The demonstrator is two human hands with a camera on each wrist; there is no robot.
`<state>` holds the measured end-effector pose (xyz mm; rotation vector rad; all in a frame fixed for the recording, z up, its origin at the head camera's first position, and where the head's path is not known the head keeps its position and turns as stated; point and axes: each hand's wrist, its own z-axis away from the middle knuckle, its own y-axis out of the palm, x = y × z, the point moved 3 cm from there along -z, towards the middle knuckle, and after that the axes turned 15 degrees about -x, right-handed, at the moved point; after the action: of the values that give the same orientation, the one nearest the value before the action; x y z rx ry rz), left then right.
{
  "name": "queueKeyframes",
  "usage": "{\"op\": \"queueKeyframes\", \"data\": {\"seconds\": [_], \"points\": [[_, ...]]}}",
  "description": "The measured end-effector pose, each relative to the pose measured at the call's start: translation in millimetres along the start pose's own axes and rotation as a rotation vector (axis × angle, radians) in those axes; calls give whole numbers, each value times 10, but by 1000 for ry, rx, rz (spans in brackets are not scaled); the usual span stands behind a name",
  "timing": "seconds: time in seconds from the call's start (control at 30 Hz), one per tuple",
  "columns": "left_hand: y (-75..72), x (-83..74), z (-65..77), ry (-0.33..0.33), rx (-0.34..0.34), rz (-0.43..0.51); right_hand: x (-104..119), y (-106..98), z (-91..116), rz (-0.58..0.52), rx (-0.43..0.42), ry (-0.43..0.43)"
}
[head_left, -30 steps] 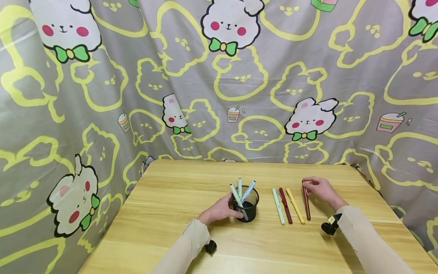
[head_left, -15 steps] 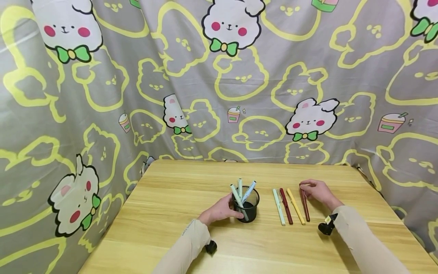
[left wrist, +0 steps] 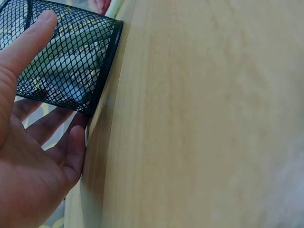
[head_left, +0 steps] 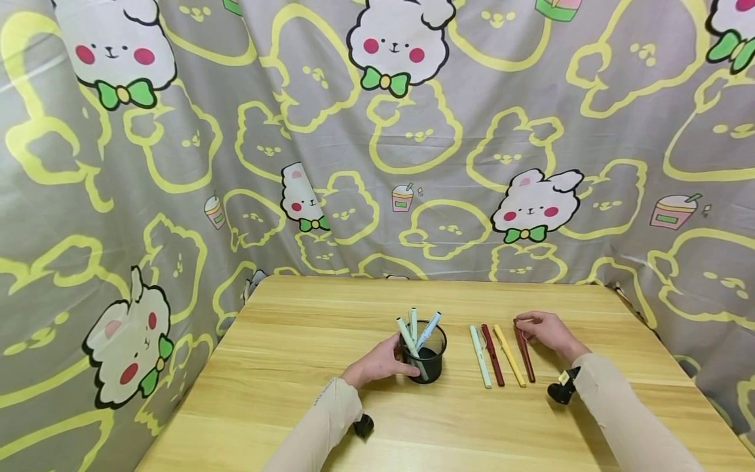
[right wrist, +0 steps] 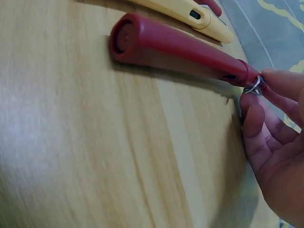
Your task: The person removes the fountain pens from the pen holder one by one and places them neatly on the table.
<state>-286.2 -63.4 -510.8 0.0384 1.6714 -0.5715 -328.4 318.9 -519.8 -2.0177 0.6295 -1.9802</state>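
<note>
In the head view my left hand [head_left: 380,360] holds the black mesh pen cup [head_left: 434,368] from its left side. The left wrist view shows the thumb across the mesh and the fingers round the far side. Two pale green pens [head_left: 407,335] and a light blue pen [head_left: 428,330] lean upright inside the cup. My right hand [head_left: 553,333] pinches the far end of a dark red pen [head_left: 525,359]. Its cap and clip are by my fingertips in the right wrist view, and its near end [right wrist: 126,39] is at or close to the tabletop.
Left of the pinched pen lie a yellow pen [head_left: 510,357], another dark red pen [head_left: 493,357] and a mint green pen [head_left: 480,357], side by side. A wooden table [head_left: 283,341] carries everything. Patterned grey curtains [head_left: 342,144] hang behind it and at both sides.
My right hand has shifted slightly left and nearer, bringing the dark red pen's far end closer to the yellow pen. My left hand and the cup have stayed in place.
</note>
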Motion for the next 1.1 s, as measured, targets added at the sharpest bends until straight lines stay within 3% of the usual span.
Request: {"op": "queueKeyframes", "data": {"seconds": [0.43, 0.77, 1.1], "points": [[2, 42, -1, -25, -18, -32, 0, 19, 16, 41, 43, -14], [-4, 26, -6, -13, -16, -39, 56, 53, 28, 62, 3, -64], [-4, 11, 5, -12, -16, -40, 21, 66, 13, 89, -8, -61]]}}
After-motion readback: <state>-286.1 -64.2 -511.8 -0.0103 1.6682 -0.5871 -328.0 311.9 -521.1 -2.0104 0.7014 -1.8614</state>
